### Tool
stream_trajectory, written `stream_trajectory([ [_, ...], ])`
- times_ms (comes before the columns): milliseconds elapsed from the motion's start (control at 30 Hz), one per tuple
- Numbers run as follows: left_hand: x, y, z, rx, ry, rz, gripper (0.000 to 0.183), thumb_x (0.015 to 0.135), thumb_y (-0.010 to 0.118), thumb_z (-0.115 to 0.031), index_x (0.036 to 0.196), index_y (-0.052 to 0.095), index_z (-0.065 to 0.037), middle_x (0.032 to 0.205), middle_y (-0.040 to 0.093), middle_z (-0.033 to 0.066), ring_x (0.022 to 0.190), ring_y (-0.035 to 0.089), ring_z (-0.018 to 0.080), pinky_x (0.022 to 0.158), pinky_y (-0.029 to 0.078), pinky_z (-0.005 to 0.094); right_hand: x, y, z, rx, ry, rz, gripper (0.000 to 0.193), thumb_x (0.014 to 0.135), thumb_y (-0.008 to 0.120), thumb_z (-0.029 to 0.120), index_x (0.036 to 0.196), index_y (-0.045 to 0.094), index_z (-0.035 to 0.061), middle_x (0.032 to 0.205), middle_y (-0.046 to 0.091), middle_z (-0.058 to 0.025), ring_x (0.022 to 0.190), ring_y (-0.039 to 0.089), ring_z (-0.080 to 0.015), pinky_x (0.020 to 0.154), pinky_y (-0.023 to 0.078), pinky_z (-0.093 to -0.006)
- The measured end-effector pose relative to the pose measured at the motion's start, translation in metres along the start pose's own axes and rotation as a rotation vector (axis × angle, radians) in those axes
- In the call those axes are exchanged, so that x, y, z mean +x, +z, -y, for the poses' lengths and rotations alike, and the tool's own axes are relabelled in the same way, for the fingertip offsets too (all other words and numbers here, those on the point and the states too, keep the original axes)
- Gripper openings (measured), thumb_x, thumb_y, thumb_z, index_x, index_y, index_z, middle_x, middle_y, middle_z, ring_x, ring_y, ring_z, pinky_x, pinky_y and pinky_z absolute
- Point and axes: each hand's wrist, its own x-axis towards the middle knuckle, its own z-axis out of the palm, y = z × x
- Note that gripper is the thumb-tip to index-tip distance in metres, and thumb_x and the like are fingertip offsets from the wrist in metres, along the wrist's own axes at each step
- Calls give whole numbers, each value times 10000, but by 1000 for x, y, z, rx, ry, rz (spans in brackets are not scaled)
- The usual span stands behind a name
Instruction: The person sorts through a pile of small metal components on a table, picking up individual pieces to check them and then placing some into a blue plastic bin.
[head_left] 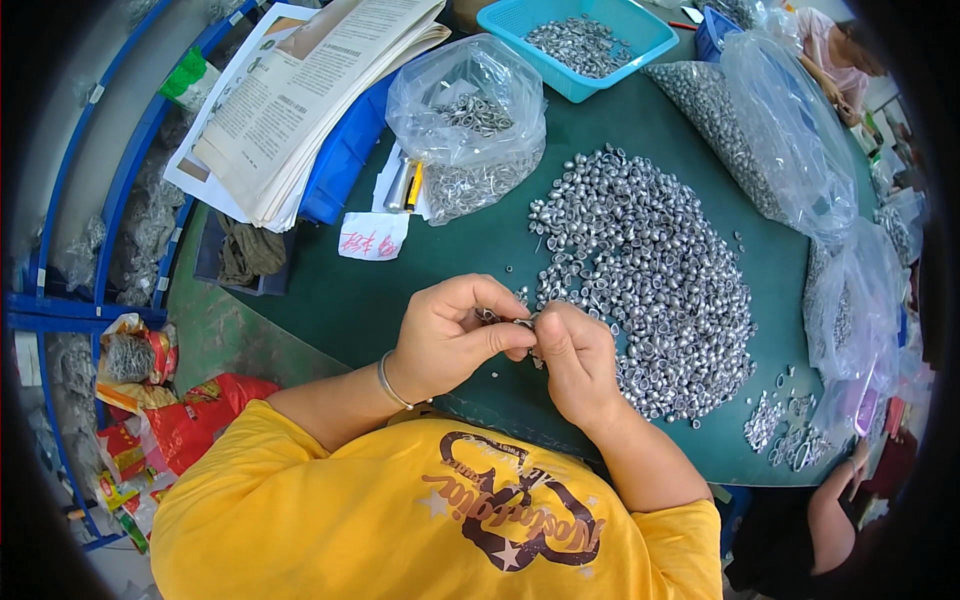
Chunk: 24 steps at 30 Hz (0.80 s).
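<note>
My left hand (447,338) and my right hand (577,368) meet at the near edge of the green table (380,300). Both are closed in a pinch, thumbs on top, around small silver metal pieces (488,316). The fingers hide most of these, so their exact kind cannot be made out. Right beyond my right hand spreads a large heap of small, hollow, dome-shaped metal pieces (660,270). A few of them lie loose close to my fingertips.
An open plastic bag of metal parts (470,185) stands behind my hands, beside newspapers (290,110) and a blue bin (340,160). A turquoise basket (490,20) is at the back. Bulging bags (720,130) line the right; small parts (790,430) lie near right. Two other people sit at the right.
</note>
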Motion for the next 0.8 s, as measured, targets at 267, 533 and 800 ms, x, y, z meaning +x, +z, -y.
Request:
stream_trajectory([
  [267, 9, -5, -4, 528, 409, 52, 182, 660, 683, 60, 770, 550, 1, 739, 591, 107, 629, 592, 165, 549, 468, 223, 0, -3, -1, 349, 374, 32, 506, 919, 376, 384, 563, 472, 38, 527, 373, 38, 501, 318, -54, 449, 269, -215],
  [533, 12, -16, -4, 751, 541, 110, 174, 653, 685, 52, 749, 555, -13, 713, 594, 93, 597, 571, 175, 546, 452, 233, 5, -8, 0, 557, 701, 148, 527, 896, 406, 422, 481, 353, 102, 460, 284, 42, 395, 206, -68, 371, 169, -227],
  [800, 15, -20, 7, 158, -51, 136, 114, 748, 620, 39, 816, 535, 5, 804, 544, 52, 624, 510, 51, 545, 412, 154, 9, -11, -3, 640, 742, 122, 530, 887, 409, 439, 481, 363, 100, 445, 301, 35, 375, 223, -69, 358, 168, -224],
])
